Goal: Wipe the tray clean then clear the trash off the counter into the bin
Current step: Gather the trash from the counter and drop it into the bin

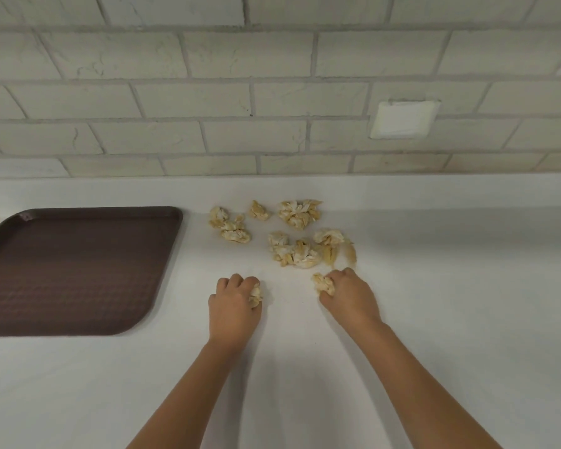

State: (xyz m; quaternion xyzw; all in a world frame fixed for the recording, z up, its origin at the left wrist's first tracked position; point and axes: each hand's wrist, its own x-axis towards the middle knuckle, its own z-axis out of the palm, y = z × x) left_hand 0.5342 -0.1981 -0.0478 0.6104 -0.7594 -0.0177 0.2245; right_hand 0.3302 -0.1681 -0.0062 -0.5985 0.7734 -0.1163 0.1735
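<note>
Bare forearms are extending from the near edge over the white surface (450,335), each ending in curled fingers. On one side the left grip (235,307) is curling round a crumpled tan scrap (256,294); on the other the right grip (348,294) is pinching a second scrap (324,283), both low at the surface. Just beyond them the loose trash (293,251) is lying in several clusters toward the wall, none touching the tray. At the left the brown tray (78,270) is sitting flat, well apart from both grips, showing no visible crumbs, so wiping is probably done (judgement only). Clearing is looking barely begun: two scraps in grip, most of the pile waiting. No bin is showing in view. Behind, a white wall plate (404,119) is sitting on the tiled wall.
</note>
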